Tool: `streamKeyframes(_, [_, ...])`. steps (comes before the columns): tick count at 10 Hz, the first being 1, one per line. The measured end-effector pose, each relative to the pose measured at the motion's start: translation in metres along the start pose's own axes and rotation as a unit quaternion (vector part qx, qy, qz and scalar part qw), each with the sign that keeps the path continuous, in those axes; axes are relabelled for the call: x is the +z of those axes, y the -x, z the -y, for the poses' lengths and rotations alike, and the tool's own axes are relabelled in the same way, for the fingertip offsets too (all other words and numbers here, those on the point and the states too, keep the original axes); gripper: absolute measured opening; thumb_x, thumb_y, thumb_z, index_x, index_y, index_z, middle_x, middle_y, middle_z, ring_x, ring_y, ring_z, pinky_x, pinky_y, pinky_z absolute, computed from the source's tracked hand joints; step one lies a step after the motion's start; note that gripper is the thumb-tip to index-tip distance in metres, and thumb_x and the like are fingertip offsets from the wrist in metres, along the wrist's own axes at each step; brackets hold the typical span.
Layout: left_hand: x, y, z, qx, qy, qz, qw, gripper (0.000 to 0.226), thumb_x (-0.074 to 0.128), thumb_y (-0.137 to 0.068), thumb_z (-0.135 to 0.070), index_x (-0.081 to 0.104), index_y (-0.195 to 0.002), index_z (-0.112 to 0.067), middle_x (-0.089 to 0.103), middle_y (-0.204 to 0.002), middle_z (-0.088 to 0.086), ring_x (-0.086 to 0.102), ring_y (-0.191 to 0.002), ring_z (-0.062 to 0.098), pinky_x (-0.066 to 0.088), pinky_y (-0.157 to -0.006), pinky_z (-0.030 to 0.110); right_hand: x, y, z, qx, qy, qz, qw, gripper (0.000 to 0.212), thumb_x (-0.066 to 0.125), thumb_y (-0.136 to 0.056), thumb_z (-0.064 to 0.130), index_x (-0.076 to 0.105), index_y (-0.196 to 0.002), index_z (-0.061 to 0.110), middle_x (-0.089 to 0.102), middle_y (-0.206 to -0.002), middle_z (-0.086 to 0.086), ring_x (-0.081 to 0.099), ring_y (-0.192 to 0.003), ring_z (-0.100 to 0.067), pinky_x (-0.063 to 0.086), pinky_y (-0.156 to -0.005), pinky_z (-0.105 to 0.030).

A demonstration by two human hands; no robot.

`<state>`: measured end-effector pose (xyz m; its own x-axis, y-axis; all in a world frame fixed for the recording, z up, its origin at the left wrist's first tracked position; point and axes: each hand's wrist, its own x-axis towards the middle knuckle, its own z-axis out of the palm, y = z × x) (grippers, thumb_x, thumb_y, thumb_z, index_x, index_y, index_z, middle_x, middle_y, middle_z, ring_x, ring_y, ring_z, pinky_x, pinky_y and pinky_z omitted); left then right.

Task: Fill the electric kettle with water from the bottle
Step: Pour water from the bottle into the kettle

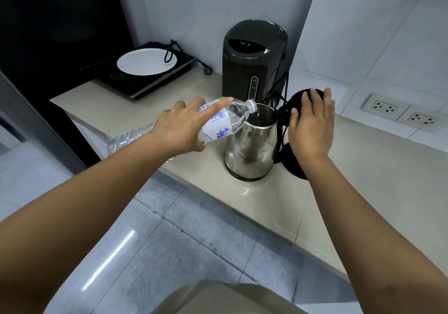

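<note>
Bottle (225,119) is grasped round its body by left hand (180,129) and tilted so its mouth sits over the open kettle (249,149), which stands on the counter (363,168). Water is seen running in. Lid (296,98) is held back by right hand (311,124), laid flat with straight fingers and grasping nothing, probably so the opening is not blocked. Counted: one kettle, two bottles with the second bottle (126,140) lying behind the left wrist, two wall sockets (380,107).
</note>
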<state>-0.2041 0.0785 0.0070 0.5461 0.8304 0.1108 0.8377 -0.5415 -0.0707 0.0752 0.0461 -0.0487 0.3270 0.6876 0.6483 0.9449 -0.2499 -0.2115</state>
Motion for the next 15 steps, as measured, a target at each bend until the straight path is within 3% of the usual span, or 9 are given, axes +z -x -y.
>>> streamKeyframes(15, [-0.0042, -0.0054, 0.0016, 0.013, -0.022, -0.001, 1.000, 0.121, 0.080, -0.070, -0.039, -0.015, -0.144, -0.057, 0.039, -0.136, 0.001, 0.049, -0.108, 0.032, 0.049, -0.078, 0.044, -0.0012, 0.0009, 0.0025, 0.009, -0.001, 0.006, 1.000, 0.048, 0.035, -0.102, 0.029, 0.044, -0.141, 0.002, 0.036, -0.152, -0.011, 0.013, -0.149, -0.028, 0.006, -0.123, -0.039])
